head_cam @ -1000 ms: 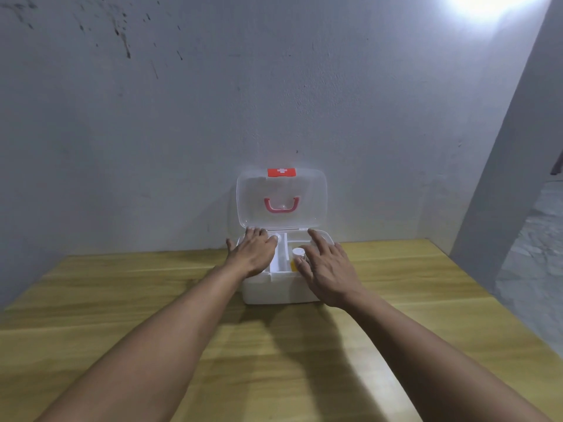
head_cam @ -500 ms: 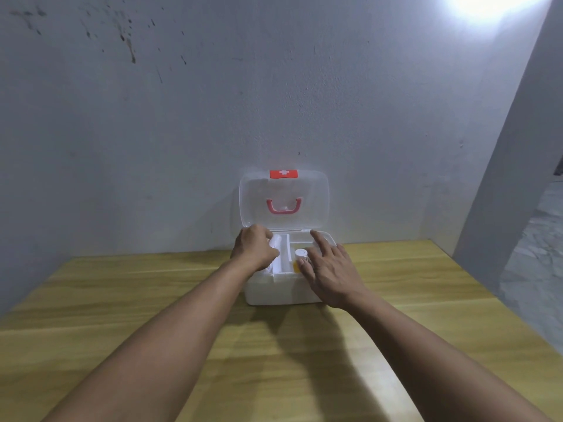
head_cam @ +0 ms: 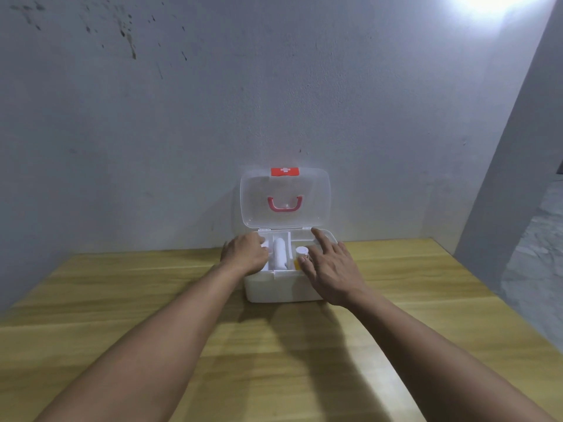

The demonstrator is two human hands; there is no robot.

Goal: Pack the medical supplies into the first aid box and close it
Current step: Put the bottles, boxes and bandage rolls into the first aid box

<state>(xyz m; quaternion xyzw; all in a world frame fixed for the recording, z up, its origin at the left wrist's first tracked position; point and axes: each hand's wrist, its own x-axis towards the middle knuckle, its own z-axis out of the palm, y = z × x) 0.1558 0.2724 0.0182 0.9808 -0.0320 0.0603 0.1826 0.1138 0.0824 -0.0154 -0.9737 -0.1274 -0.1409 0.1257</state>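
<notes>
Your left fingers (head_cam: 259, 240) are curled down into the left compartment of the first aid box (head_cam: 274, 286); what they pinch, if anything, I cannot tell. Your right hand (head_cam: 330, 269) lies spread and flat over the right side, its thumb beside the white-capped bottle (head_cam: 301, 251). A white roll (head_cam: 280, 254) lies in the middle slot. Press everything below the rim, then draw both hands clear before swinging the upright lid (head_cam: 285, 197) down.
</notes>
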